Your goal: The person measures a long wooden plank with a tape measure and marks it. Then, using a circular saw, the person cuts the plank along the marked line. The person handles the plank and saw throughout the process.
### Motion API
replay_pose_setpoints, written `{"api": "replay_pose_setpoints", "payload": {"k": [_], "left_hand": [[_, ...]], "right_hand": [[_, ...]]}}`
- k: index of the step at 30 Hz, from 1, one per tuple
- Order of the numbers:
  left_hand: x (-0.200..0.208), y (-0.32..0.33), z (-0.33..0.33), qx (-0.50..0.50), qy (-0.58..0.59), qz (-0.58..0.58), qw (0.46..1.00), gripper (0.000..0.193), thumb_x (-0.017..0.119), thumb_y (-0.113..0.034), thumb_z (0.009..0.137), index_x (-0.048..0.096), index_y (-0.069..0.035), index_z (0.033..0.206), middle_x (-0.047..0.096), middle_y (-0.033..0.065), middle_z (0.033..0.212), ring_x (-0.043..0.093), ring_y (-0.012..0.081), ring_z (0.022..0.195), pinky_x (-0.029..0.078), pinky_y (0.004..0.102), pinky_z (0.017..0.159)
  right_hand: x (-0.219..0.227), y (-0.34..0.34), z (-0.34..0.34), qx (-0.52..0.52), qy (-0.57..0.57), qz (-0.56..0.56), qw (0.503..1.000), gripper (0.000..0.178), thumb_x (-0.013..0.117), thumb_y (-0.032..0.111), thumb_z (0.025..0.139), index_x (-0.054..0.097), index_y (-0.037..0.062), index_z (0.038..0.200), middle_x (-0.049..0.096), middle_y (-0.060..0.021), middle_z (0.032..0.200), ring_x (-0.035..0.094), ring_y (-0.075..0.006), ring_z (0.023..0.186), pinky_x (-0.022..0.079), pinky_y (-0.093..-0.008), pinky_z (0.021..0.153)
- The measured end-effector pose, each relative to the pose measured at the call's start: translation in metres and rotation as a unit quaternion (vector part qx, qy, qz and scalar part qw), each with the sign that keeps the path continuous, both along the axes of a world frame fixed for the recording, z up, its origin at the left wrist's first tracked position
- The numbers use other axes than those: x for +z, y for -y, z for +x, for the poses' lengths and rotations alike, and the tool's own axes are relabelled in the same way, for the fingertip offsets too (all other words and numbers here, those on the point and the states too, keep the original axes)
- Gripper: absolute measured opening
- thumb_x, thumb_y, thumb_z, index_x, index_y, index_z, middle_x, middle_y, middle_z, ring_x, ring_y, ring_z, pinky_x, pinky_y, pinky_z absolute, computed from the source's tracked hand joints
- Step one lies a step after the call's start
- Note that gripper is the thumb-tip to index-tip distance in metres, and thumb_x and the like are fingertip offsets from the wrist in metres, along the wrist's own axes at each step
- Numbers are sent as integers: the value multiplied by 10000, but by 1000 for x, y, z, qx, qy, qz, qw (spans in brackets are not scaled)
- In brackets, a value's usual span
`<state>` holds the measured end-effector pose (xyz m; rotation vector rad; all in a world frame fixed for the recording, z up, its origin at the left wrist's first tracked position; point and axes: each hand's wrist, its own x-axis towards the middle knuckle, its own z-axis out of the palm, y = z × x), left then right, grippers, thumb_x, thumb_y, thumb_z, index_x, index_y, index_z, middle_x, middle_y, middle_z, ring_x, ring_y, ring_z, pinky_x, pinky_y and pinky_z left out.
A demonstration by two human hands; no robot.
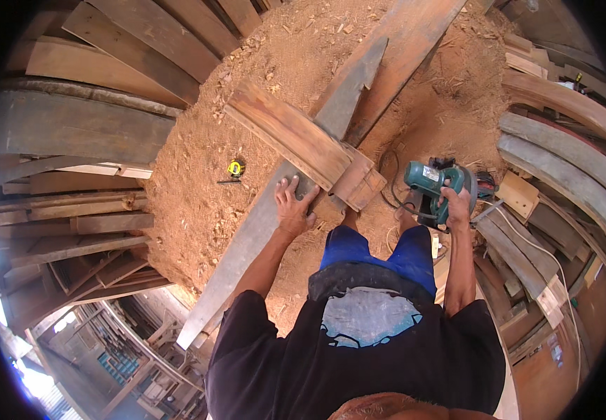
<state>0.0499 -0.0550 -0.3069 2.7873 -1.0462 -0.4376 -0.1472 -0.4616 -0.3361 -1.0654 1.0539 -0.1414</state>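
Note:
My left hand (294, 208) lies on a long grey plank (243, 241), its fingers spread and holding nothing. The fingertips are close to a wooden block (292, 136) that rests across the plank. Against the block's near right end sits a shorter wood piece (359, 183). Off to the right, my right hand (457, 203) is wrapped round the handle of a green circular saw (425, 176), which is held beside my right leg. How far the saw is from the ground I cannot tell.
A yellow tape measure (236, 167) lies on the sawdust-covered ground (198, 203), near a thin dark stick (229, 182). Wide boards (408, 56) stretch away at the far side. Stacked planks line the left (79, 126) and right (562, 154). A pale cord (538, 245) runs along the right.

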Motion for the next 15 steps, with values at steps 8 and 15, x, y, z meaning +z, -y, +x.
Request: {"api": "replay_pose_setpoints", "payload": {"k": [8, 15], "left_hand": [[8, 1, -2, 4, 0, 12, 1000, 817, 801, -289, 653, 521, -379, 1415, 302, 201, 1528, 206, 483, 1426, 97, 609, 1200], [4, -3, -3, 4, 13, -22, 1000, 764, 784, -314, 710, 513, -386, 1420, 328, 191, 1524, 224, 470, 1431, 88, 601, 1201]], "right_hand": [[143, -34, 26, 68, -26, -192, 979, 271, 688, 109, 859, 603, -5, 1091, 579, -11, 770, 523, -91, 573, 434, -248, 520], [197, -80, 41, 185, 19, -230, 955, 294, 695, 105, 849, 625, -11, 1109, 604, -9, 795, 543, -77, 668, 465, -255, 611]]}}
